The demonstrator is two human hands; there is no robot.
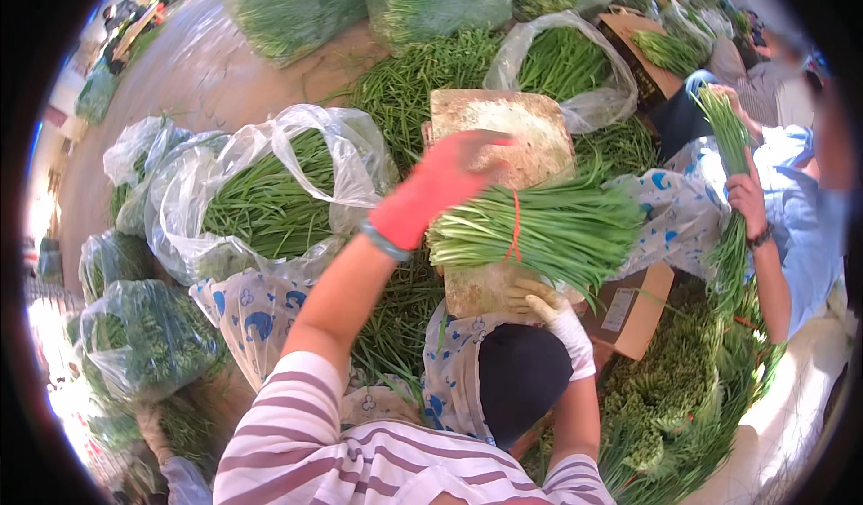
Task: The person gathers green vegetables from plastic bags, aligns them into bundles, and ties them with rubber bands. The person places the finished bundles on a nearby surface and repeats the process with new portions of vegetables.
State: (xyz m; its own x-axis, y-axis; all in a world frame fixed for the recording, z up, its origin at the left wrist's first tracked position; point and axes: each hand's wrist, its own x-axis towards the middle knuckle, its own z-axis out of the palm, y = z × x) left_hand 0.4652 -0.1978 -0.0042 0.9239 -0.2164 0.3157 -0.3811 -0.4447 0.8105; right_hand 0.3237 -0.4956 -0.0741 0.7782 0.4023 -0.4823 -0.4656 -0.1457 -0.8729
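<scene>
A thick bunch of green garlic chives (559,225), bound with a red band (516,225), lies across a worn board (472,293) in front of me, pale stem ends to the left. My left hand (448,178), in a red glove, hovers over the board's left part above the stems, fingers apart and blurred; it holds nothing visible. My right hand (539,299), in a pale glove, rests at the board's near edge just below the bunch, fingers spread. Its fingertips touch the board; nothing is seen in its grasp.
An open plastic bag of greens (270,202) stands at left, another (566,67) behind the board. Loose greens (425,74) lie around. At right a co-worker's hands (745,191) hold chives near a cardboard box (627,313). Heaped bunches (661,384) lie at lower right.
</scene>
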